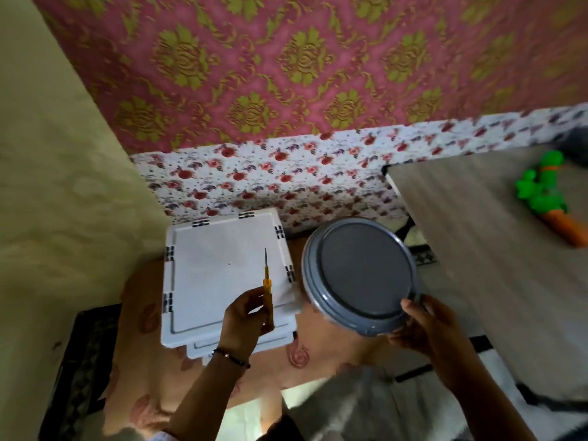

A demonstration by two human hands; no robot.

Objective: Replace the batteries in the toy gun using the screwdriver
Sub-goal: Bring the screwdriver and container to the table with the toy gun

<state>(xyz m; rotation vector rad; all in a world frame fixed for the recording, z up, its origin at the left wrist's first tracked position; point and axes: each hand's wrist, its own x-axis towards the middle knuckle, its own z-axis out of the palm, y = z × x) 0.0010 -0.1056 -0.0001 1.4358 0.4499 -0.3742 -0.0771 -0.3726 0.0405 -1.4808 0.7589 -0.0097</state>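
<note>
The wooden surface (477, 237) fills the right of the view, and the green-and-orange toy gun (552, 198) lies near its far right edge, well apart from both hands, so the step in hand looks like fetching the tool and closing up its container before turning to the toy. Left of the surface, lower down, a stack of white lidded boxes (219, 272) sits on a patterned cloth, and beside it is a round container whose grey lid (361, 275) faces the camera. The right hand (429, 332) has its fingers curled round the near rim of that lid, thumb over the edge; whether the lid is fully seated cannot be told from here. To do this well, press the lid home evenly round the rim and set the container down steadily (a tilted tub held by one edge could slip). The left hand (246, 319) pinches the yellow handle of the screwdriver (267, 291) between thumb and fingers, its blade pointing up and away over the white boxes. Keeping that tip directed away from the other hand while carrying it across to the surface seems wise, then shifting to a fuller grip on the handle before meeting the battery-cover screw.
</note>
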